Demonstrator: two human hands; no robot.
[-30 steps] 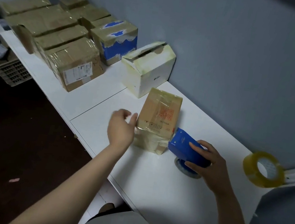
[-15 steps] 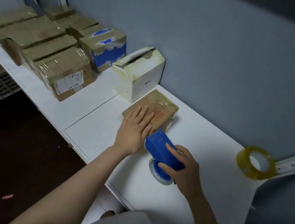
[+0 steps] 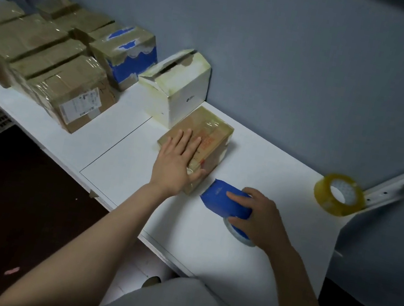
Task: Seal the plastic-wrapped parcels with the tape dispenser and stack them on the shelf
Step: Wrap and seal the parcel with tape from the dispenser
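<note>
Parcel (image 3: pixel 207 136): laid flat on the shelf (image 3: pixel 259 173), just beside the white box (image 3: pixel 183 91) at its 11 o'clock.
Left hand (image 3: pixel 174 165): fingers kept straight and pressed flat on the parcel's top; nothing is gripped.
Right hand (image 3: pixel 263 220): fingers curled round the dispenser (image 3: pixel 224 199), held at the parcel's 5 o'clock, just beside it.
Tape roll (image 3: pixel 322 191): 1 seen at the parcel's 3 o'clock, well apart.

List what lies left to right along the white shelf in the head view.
Brown wrapped box with a white label → blue-and-white box → flat brown wrapped parcel → blue tape dispenser → yellow tape roll.
</note>
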